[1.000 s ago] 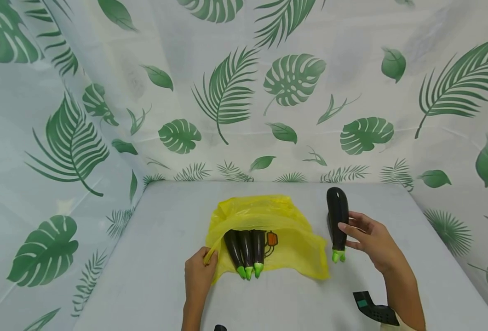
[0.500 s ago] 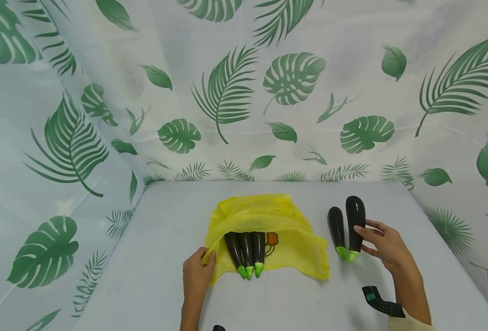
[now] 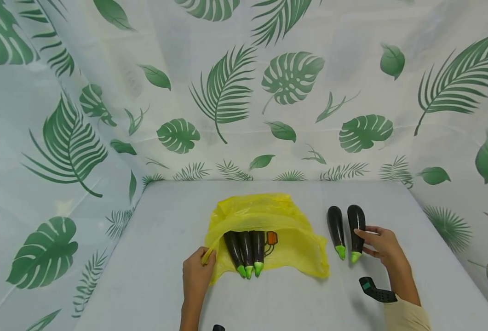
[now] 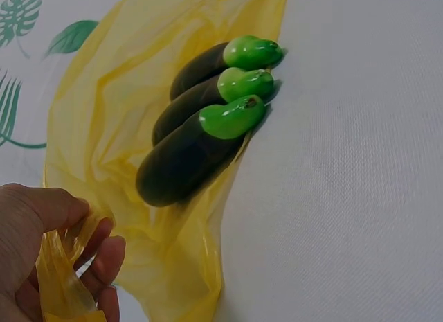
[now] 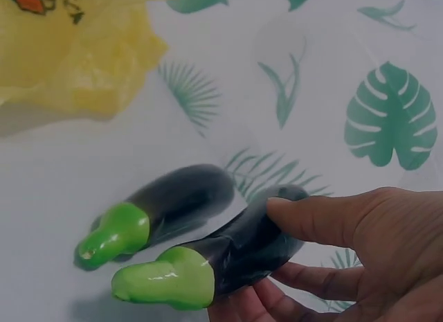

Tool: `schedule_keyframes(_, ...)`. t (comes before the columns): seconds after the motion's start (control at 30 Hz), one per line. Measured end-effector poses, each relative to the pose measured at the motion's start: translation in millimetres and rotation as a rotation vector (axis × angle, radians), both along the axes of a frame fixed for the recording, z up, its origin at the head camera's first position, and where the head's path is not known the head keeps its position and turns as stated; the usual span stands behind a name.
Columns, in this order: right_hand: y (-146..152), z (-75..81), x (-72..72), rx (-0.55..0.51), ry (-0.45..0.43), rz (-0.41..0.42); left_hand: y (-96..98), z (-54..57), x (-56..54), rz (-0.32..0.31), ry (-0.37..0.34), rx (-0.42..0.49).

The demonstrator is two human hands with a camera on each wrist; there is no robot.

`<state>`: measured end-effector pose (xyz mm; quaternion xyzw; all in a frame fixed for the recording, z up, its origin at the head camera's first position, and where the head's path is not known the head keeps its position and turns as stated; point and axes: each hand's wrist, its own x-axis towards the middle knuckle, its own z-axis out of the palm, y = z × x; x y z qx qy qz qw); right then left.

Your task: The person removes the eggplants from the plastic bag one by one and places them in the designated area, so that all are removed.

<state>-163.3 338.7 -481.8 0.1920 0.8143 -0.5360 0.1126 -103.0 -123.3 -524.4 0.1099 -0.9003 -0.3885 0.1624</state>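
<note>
The left hand (image 3: 198, 270) and right hand (image 3: 384, 246) both pinch, fingers curled. On the white surface (image 3: 157, 239) lies a yellow bag (image 3: 297, 253), its rim in the left; three eggplants (image 3: 246, 248) lie at its mouth. Rightward, the right holds one eggplant (image 3: 356, 220) beside another eggplant (image 3: 335, 225).

Watching remotely through the head view, I note a yellow plastic bag (image 3: 299, 259) on a white table (image 3: 152, 248), its rim gripped by the person's left hand (image 3: 198, 270), with three dark eggplants (image 3: 247, 248) side by side in its mouth, green stems toward the wearer. To the right of the bag I record a lone eggplant (image 3: 336, 227) lying on the table and, just beside it with a slim gap, a held eggplant (image 3: 357, 230) in the right hand (image 3: 384, 246), thumb on its upper side. I also log a black device (image 3: 377, 291) near the right wrist, a pale sleeve (image 3: 407, 315), and leaf-printed sheeting (image 3: 244, 151) behind the table.
</note>
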Motion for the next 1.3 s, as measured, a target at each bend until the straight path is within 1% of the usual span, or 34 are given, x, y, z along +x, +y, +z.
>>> schedule_keyframes(0.27, -4, -12.7, -11.6, 0.001, -0.039, -0.062, -1.8, 0.3, -0.3, 0.000, 0.010, -0.008)
schedule_keyframes(0.3, -5, -14.7, -12.9, 0.012, -0.043, -0.086, -1.7, 0.1, -0.1, 0.000, 0.012, -0.010)
schedule_keyframes(0.47, -3, -23.6, -18.7, 0.031, -0.062, -0.128, -0.7, -1.0, 1.8, 0.002, 0.012, -0.005)
schedule_keyframes(0.53, -2, -28.0, -20.3, 0.023, -0.072, -0.133, -0.4, -1.4, 2.3, 0.004, 0.007, -0.003)
schedule_keyframes(0.63, -2, -35.5, -22.6, 0.014, -0.076, -0.161, -0.2, -1.4, 2.9, 0.006, 0.001, -0.007)
schedule_keyframes(0.73, -4, -39.7, -22.8, 0.023, -0.074, -0.179, -0.6, -2.6, 3.4, 0.007, -0.002, -0.004)
schedule_keyframes(0.87, -6, -41.1, -23.1, 0.042, -0.080, -0.196, -0.5, -4.2, 3.8, 0.004, 0.001, -0.004)
schedule_keyframes(1.03, -8, -38.7, -25.1, 0.058, -0.063, -0.194, -0.3, -5.0, 2.2, 0.018, -0.006, -0.010)
schedule_keyframes(1.17, -9, -39.0, -25.5, 0.057, -0.047, -0.191, 0.2, -5.2, 1.5, 0.016, -0.002, -0.002)
schedule_keyframes(1.3, -7, -42.6, -27.1, 0.053, -0.053, -0.216, 0.6, -5.6, 1.0, 0.019, -0.004, -0.001)
